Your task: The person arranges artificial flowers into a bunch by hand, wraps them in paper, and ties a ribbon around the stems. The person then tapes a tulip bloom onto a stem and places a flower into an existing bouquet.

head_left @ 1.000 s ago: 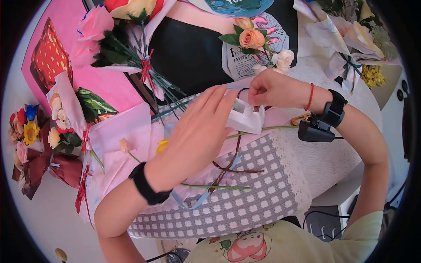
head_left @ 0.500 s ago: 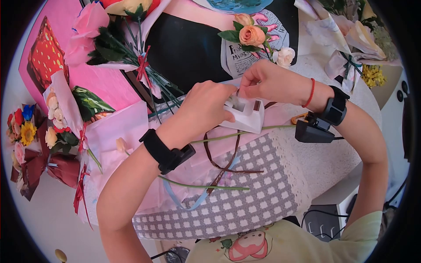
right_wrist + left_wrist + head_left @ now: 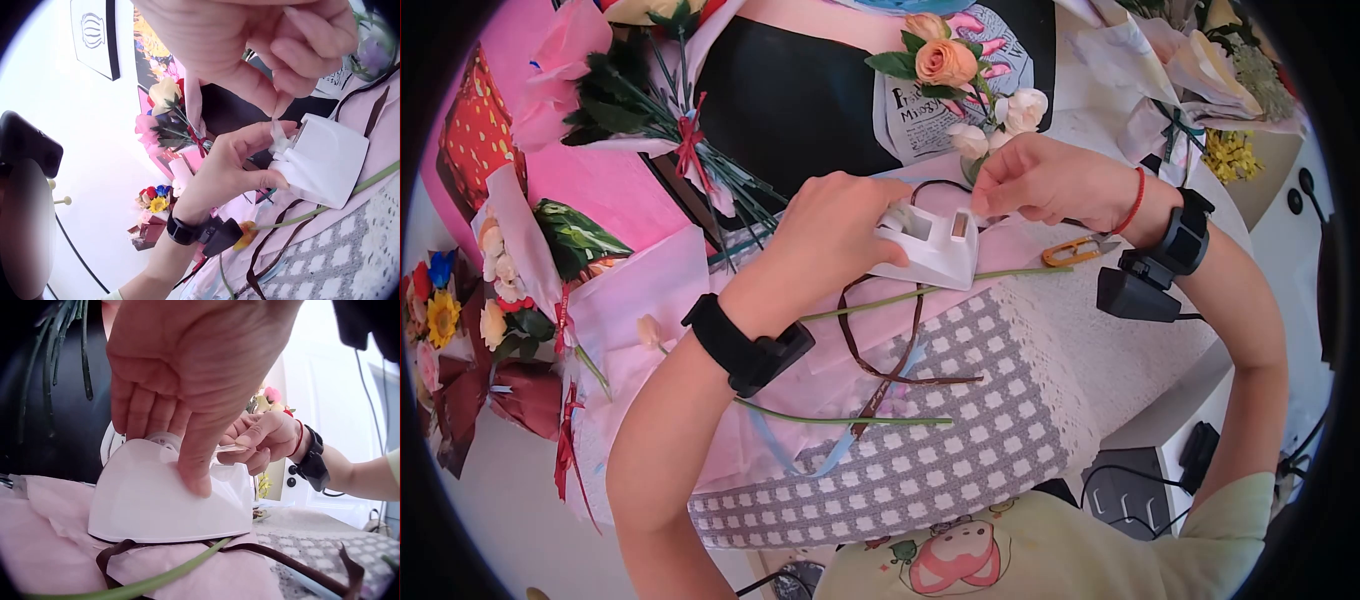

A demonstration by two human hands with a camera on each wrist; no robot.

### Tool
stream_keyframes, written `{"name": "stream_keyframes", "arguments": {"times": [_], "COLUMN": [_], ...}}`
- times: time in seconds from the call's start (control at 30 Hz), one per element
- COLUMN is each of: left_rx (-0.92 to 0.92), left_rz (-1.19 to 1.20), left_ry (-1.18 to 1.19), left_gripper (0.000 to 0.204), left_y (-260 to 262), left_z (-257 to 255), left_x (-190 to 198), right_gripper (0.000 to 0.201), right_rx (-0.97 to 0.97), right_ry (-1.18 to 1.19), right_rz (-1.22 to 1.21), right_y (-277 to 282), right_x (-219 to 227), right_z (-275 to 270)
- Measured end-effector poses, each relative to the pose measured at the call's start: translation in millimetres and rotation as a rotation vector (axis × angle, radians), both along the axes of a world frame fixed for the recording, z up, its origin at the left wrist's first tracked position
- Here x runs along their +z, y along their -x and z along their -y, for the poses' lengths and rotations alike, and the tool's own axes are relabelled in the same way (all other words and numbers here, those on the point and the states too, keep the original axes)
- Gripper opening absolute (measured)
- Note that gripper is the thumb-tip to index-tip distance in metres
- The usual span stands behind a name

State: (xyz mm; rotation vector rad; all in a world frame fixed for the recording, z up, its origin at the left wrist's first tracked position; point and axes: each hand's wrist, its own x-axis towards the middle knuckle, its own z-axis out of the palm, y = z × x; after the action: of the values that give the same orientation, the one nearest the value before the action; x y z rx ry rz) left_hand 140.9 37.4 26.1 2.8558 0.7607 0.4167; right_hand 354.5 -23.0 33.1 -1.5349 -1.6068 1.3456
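A white tape dispenser point(image 3: 940, 258) stands on pink wrapping paper, a roll of clear tape inside it. My left hand point(image 3: 825, 230) grips it from the left, thumb against the near side and fingers over the top by the roll. At the dispenser's right end, my right hand point(image 3: 1065, 185) pinches a strip of clear tape point(image 3: 228, 448) between thumb and forefinger. In the right wrist view the tape point(image 3: 277, 131) stretches from those fingertips down to the dispenser. A green stem point(image 3: 1000, 277) and a brown ribbon point(image 3: 920, 379) lie just in front of the dispenser.
Orange-handled snips point(image 3: 1075, 250) lie to the right under my right wrist. Behind the dispenser are peach roses point(image 3: 947, 63) and white ones. Wrapped bouquets stand left and at back right. A blue ribbon point(image 3: 835, 455) crosses the checked cloth point(image 3: 970, 400).
My left hand, earlier stretched out beside the dispenser, has come round it and now holds it. My right hand went in over the roll, then moved right with the tape end.
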Motion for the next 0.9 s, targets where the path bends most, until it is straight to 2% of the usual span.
{"name": "stream_keyframes", "arguments": {"times": [0.63,0.83,0.9], "left_rx": [-0.014,0.013,0.026], "left_rz": [0.027,-0.013,-0.039], "left_ry": [-0.013,0.008,0.009], "left_gripper": [0.044,0.043,0.043], "left_y": [1.2,0.1,-0.1], "left_z": [-1.7,-1.1,0.9], "left_x": [-2.5,1.2,1.5], "right_gripper": [0.007,0.006,0.007], "right_rx": [-0.075,-0.068,-0.013], "right_ry": [0.094,-0.030,-0.295], "right_rz": [-0.028,0.044,0.227], "right_y": [-13.6,-15.0,-20.4], "right_x": [-13.7,-28.9,-42.5], "right_z": [9.2,2.8,-3.1]}}
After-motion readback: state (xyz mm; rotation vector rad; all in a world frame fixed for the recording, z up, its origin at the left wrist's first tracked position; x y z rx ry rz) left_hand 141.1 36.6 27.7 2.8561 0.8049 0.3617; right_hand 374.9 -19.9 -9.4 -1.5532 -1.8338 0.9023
